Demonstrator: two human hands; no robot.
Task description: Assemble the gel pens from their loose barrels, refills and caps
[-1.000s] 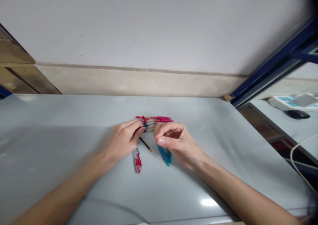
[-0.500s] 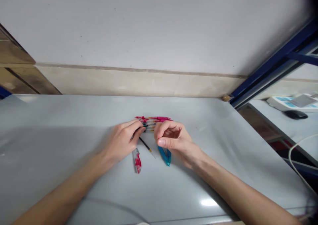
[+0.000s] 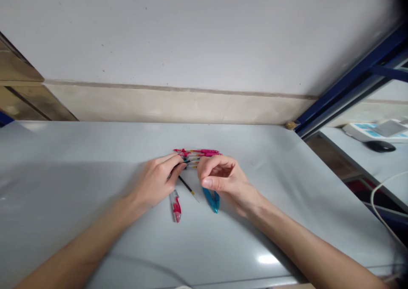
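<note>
Between the thumb and fingers of my left hand [image 3: 157,178] is a thin dark pen refill [image 3: 188,161], its end pointing right. Another black refill [image 3: 186,184] with a yellow band and clear tip lies slantwise on the table below those fingertips. My right hand [image 3: 225,176] is closed, thumb against the curled index finger; anything in that pinch is too small to make out. Blue pen barrels [image 3: 212,202] lie just under it. Nearer to me is a clear and red pen part [image 3: 176,207]. Behind both hands are pink pens [image 3: 206,151] and more refills, partly hidden.
The grey table [image 3: 95,174] runs back to a pale wall [image 3: 191,46]. Brown boxes [image 3: 22,80] stand at the left. On the right, a blue metal frame [image 3: 347,78] separates a second desk with a black mouse [image 3: 380,146], a white device [image 3: 360,131] and a cable [image 3: 372,195].
</note>
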